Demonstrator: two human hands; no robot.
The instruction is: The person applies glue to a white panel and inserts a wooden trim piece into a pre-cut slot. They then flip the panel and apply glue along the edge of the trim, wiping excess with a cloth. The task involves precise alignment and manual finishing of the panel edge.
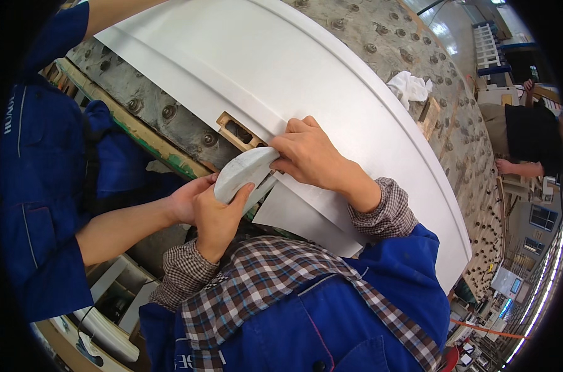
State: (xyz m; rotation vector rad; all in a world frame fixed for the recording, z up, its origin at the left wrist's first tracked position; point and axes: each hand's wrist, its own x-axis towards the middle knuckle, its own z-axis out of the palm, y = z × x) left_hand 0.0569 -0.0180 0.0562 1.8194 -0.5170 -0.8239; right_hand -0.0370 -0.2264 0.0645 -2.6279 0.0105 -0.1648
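Note:
A pale grey half-round piece (243,172) is tilted up in front of my chest, its curved edge toward the upper left. My left hand (218,217) grips its lower left end, thumb on the face. At its right end my right hand (309,155) is closed, thumb and fingers pinching the corner. Just beyond it a slotted wooden block (239,131) sits at the edge of a large white curved panel (306,80). A co-worker's hand (187,199) is close behind my left hand; whether it touches the piece I cannot tell.
The panel rests on a grey table (450,124) dotted with several round studs. A crumpled white cloth (410,87) and a wooden piece (428,118) lie beyond the panel. A co-worker in blue (39,155) stands close on the left; another person (529,133) is at the far right.

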